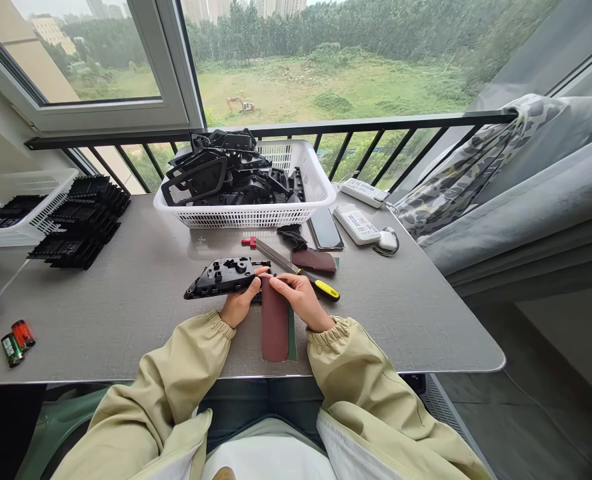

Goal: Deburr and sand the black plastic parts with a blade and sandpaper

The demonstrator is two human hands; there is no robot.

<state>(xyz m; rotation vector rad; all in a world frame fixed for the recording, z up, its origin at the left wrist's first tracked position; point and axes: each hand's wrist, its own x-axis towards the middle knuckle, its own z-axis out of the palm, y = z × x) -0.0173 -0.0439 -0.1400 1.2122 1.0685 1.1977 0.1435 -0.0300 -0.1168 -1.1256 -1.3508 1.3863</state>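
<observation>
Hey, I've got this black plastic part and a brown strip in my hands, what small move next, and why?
I'd probably rub the brown strip gently against the right end of the black plastic part: your left hand grips the part near there, and your right hand pinches the strip's top edge close by.

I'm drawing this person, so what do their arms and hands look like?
Both arms have loose, wrinkly, pale khaki sleeves, with gathered, stretchy-looking cuffs at the wrists. The left hand and right hand wear no gloves.
</observation>
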